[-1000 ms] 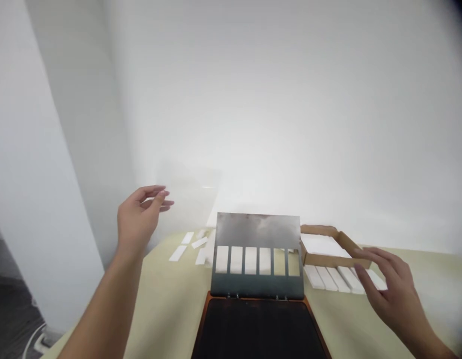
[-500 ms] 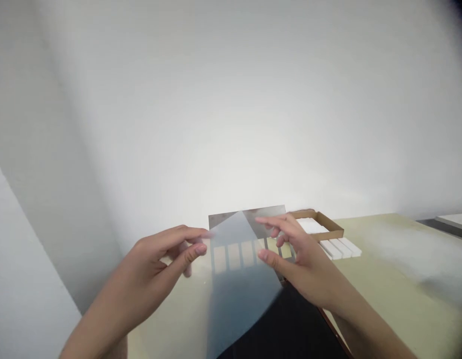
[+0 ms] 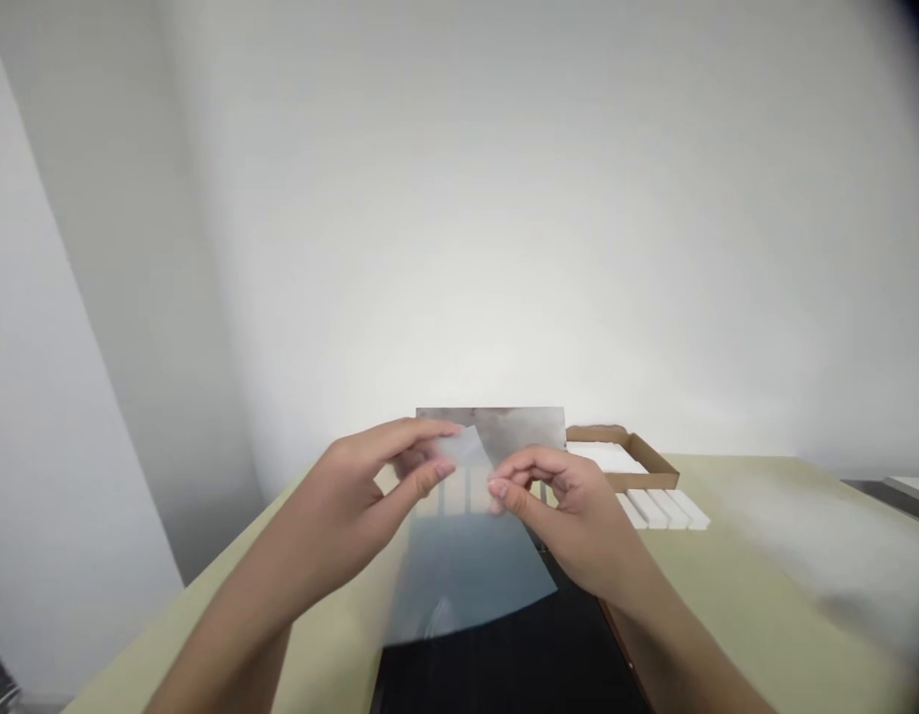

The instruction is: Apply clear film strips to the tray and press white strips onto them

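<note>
A thin, see-through plastic sheet (image 3: pixel 466 565) slants up between my hands, its narrow corner at the top and its curved lower edge over a black flat surface (image 3: pixel 518 674). My left hand (image 3: pixel 392 481) holds the sheet's upper left side, thumb in front and fingertips near the top corner. At the right edge, my right hand (image 3: pixel 559 501) pinches the sheet between thumb and index finger, the other fingers curled. Pale rectangles with dark gaps show through the film. Behind it stands a grey, shiny panel (image 3: pixel 522 426) close to the wall.
Right of the panel is an open cardboard box (image 3: pixel 656 461) with white pieces (image 3: pixel 604 456) inside. Several white blocks (image 3: pixel 667 508) lie in a row before it. The pale yellow table (image 3: pixel 742 585) reaches to the white wall. A blurred whitish patch covers the table's right side.
Both hands have come closer together and closed on the sheet; the right thumb and index finger now pinch its edge. The sheet has tilted, its lower edge lifting. The view has shifted slightly.
</note>
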The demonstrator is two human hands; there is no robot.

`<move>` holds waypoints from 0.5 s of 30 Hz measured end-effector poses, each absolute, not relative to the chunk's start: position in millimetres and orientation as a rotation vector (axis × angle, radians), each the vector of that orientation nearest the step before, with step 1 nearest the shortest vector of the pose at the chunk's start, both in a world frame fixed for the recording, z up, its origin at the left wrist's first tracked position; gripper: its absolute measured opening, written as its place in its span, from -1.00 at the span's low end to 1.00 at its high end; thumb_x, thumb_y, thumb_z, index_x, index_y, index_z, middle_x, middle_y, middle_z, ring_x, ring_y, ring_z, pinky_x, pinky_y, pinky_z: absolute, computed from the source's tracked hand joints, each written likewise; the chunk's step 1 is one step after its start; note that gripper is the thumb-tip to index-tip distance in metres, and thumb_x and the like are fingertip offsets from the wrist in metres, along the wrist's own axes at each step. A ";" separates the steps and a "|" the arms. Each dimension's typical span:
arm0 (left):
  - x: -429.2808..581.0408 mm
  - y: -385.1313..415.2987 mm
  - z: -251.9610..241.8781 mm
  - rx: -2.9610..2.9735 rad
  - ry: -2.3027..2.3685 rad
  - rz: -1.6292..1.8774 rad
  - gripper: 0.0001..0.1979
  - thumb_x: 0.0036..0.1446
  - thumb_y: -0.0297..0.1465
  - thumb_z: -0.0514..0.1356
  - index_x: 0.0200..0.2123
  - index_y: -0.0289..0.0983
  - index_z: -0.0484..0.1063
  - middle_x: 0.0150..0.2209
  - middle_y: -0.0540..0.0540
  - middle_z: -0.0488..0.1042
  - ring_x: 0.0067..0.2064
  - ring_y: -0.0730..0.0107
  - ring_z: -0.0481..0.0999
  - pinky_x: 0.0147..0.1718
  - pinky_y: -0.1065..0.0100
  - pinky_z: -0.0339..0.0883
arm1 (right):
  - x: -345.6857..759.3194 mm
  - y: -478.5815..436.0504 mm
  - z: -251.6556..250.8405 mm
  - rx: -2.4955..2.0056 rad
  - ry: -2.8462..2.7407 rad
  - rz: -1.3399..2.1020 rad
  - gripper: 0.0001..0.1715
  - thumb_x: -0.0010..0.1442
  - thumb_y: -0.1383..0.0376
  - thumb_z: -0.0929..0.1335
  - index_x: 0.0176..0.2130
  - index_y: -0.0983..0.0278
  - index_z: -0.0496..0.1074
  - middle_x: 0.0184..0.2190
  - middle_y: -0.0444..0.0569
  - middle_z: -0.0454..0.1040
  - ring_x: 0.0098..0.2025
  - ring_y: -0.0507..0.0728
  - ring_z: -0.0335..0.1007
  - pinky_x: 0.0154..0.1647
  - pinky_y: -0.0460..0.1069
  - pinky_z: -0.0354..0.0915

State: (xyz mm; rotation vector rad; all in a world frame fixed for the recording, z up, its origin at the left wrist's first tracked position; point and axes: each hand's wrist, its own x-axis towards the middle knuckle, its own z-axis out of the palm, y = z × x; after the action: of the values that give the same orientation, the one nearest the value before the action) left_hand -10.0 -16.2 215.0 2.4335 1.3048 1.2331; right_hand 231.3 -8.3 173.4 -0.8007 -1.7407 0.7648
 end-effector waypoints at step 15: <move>12.0 -31.3 202.5 2.599 1.317 1.549 -0.61 0.36 -0.15 0.28 0.20 -0.05 0.50 0.06 -0.06 0.54 0.03 0.19 0.52 -0.04 0.20 0.51 | 246.2 -11.2 179.0 -0.844 -1.737 0.616 -0.82 0.38 0.20 0.39 -0.25 0.22 0.53 -0.43 -0.13 0.59 -0.37 0.07 0.51 -0.32 -0.02 0.35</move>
State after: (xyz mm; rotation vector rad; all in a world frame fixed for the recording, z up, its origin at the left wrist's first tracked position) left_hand 12.0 -31.3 202.5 2.5988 1.3172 1.5486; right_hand 246.2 -11.2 179.0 -0.8438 -1.7372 0.6161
